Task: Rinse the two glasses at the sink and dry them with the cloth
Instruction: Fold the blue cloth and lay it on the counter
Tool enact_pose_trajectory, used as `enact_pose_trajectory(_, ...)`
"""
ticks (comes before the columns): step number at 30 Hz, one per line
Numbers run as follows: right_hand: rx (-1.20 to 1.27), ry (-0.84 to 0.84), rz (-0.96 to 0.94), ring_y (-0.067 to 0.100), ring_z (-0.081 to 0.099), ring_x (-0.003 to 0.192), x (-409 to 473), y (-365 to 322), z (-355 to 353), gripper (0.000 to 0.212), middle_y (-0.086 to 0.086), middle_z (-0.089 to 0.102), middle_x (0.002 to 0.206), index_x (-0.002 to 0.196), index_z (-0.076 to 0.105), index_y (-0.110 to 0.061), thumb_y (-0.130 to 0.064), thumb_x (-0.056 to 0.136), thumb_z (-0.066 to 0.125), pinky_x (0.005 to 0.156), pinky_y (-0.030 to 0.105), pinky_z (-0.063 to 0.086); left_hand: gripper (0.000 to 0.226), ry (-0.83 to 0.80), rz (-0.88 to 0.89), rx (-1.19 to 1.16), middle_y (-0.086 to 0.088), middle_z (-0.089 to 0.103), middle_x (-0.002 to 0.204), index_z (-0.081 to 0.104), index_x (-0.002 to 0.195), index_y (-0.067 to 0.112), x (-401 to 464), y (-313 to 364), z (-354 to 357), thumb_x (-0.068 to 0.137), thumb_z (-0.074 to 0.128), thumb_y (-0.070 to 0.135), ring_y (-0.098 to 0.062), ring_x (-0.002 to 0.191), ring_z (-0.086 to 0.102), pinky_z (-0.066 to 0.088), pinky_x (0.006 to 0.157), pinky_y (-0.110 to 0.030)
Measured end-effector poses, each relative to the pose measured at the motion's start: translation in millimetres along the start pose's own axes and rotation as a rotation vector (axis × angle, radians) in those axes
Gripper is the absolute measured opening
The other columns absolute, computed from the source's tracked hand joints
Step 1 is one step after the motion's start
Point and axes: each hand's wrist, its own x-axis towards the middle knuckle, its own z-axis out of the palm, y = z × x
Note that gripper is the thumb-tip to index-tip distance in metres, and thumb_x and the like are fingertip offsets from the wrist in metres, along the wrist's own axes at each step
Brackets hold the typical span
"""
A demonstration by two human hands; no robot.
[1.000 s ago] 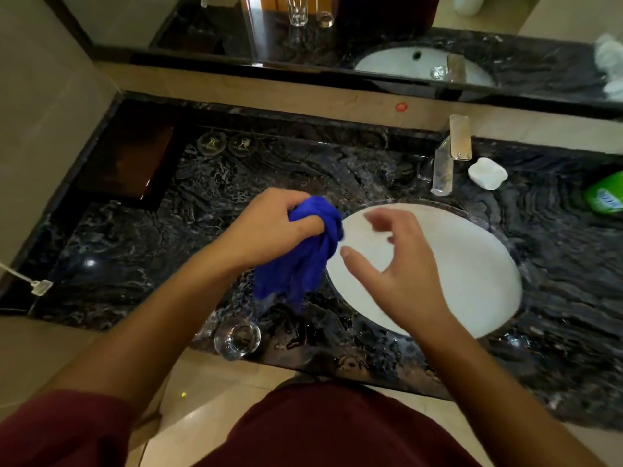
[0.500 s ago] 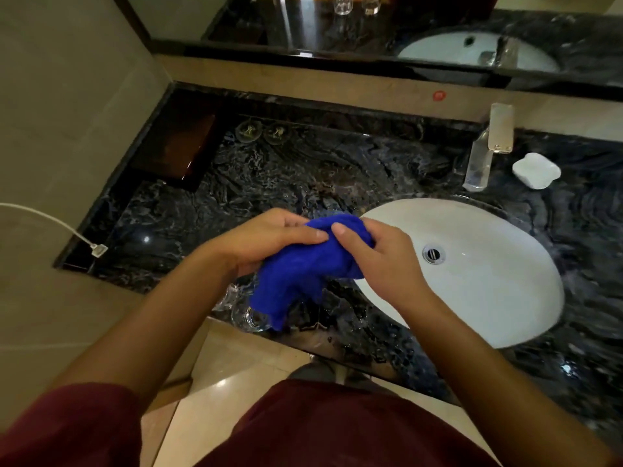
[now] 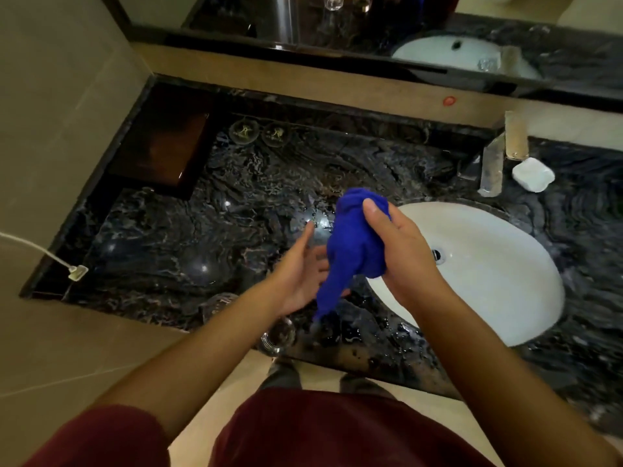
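Note:
My right hand grips a bunched blue cloth above the counter, just left of the white sink basin. The cloth's tail hangs down across my left hand, whose fingers are straight with the palm turned up under the cloth. Two clear glasses stand near the counter's front edge: one below my left wrist, the other further left, partly hidden by my left forearm.
Dark marble counter, wet near the front. A faucet and white soap dish are behind the basin. A brown tray and two round coasters sit at the back left. A white cable plug lies at the left edge.
The cloth passed from my left hand to my right hand, which now holds it alone. My left hand let go and opened beneath it. The view shifted left.

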Motion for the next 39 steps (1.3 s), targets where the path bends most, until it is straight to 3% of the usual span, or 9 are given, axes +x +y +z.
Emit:
enact_pose_trajectory(3, 0.150, 0.062, 0.041, 0.020, 0.070, 0.093, 5, 10, 22, 0.020, 0.009, 0.076, 0.099, 0.110, 0.071, -0.013, -0.022, 0.102, 0.055, 0.087, 0.035, 0.056, 0.079, -0.014, 0.071, -0.213, -0.024, 0.050, 0.151, 0.048, 0.149, 0.003, -2, 15, -15, 0.099, 0.046, 0.065, -0.039, 0.139, 0.050, 0.032, 0.120, -0.056)
enact_pose_trajectory(6, 0.232, 0.134, 0.069, 0.020, 0.073, 0.095, 10, 24, 36, 0.024, 0.014, 0.077, 0.103, 0.109, 0.072, -0.005, -0.019, 0.096, 0.058, 0.088, 0.032, 0.057, 0.061, 0.036, 0.142, -0.187, -0.018, 0.065, 0.133, 0.060, 0.136, 0.003, -15, 39, -39, 0.094, 0.060, 0.047, -0.030, 0.121, 0.065, 0.052, 0.105, -0.047)
enact_pose_trajectory(9, 0.232, 0.223, 0.107, 0.023, 0.075, 0.098, 17, 43, 40, 0.023, 0.016, 0.078, 0.107, 0.110, 0.072, -0.002, -0.016, 0.097, 0.059, 0.085, 0.031, 0.059, 0.040, 0.073, 0.173, 0.017, -0.009, 0.078, 0.108, 0.069, 0.119, 0.009, -29, 59, -67, 0.085, 0.066, 0.029, -0.017, 0.093, 0.075, 0.062, 0.075, -0.033)
enact_pose_trajectory(13, -0.017, 0.224, 0.126, 0.020, 0.075, 0.099, 19, 67, 39, 0.020, 0.009, 0.080, 0.103, 0.110, 0.075, -0.011, -0.022, 0.099, 0.063, 0.084, 0.029, 0.058, 0.034, 0.154, 0.221, 0.519, -0.005, 0.079, 0.106, 0.074, 0.113, 0.012, -37, 73, -99, 0.084, 0.075, 0.028, -0.013, 0.096, 0.073, 0.056, 0.080, -0.022)
enact_pose_trajectory(17, -0.311, 0.174, 0.020, 0.005, 0.072, 0.085, 28, 73, 38, 0.012, -0.009, 0.077, 0.093, 0.105, 0.073, -0.026, -0.018, 0.097, 0.068, 0.072, 0.016, 0.054, 0.009, 0.313, 0.362, 0.709, 0.008, 0.075, 0.086, 0.075, 0.096, 0.023, -27, 94, -113, 0.088, 0.078, 0.020, 0.000, 0.077, 0.066, 0.051, 0.073, -0.015)
enact_pose_trajectory(25, -0.329, 0.199, 0.231, 0.006, 0.067, 0.071, 43, 135, 15, 0.008, -0.003, 0.073, 0.082, 0.095, 0.066, -0.015, -0.023, 0.097, 0.068, 0.067, 0.027, 0.050, 0.021, 0.411, 0.258, 1.025, -0.002, 0.069, 0.087, 0.070, 0.098, 0.015, -2, 75, -155, 0.084, 0.084, 0.023, -0.014, 0.082, 0.063, 0.048, 0.067, -0.012)
enact_pose_trajectory(30, -0.794, 0.298, 0.232, 0.016, 0.066, 0.088, 40, 177, 5, 0.021, -0.002, 0.072, 0.094, 0.103, 0.073, -0.018, -0.036, 0.095, 0.069, 0.078, 0.029, 0.048, 0.040, 0.506, 0.139, 1.316, 0.001, 0.066, 0.093, 0.066, 0.106, 0.018, 12, 57, -168, 0.081, 0.083, 0.043, -0.021, 0.090, 0.063, 0.047, 0.073, -0.029)
enact_pose_trajectory(34, -1.019, 0.381, 0.093, 0.021, 0.063, 0.097, 43, 175, 3, 0.026, 0.003, 0.068, 0.107, 0.115, 0.067, -0.019, -0.035, 0.094, 0.068, 0.081, 0.031, 0.047, 0.062, 0.611, 0.426, 1.674, -0.012, 0.057, 0.128, 0.057, 0.131, 0.015, 11, 52, -165, 0.086, 0.073, 0.054, -0.032, 0.118, 0.053, 0.048, 0.099, -0.047)
enact_pose_trajectory(39, -1.296, 0.229, -0.285, 0.027, 0.055, 0.114, 40, 171, 2, 0.032, 0.008, 0.062, 0.126, 0.124, 0.065, -0.017, -0.024, 0.093, 0.066, 0.097, 0.042, 0.047, 0.031, 0.420, 0.883, 1.890, -0.008, 0.063, 0.125, 0.067, 0.121, 0.014, 12, 51, -165, 0.095, 0.067, 0.030, -0.030, 0.120, 0.054, 0.047, 0.096, -0.049)
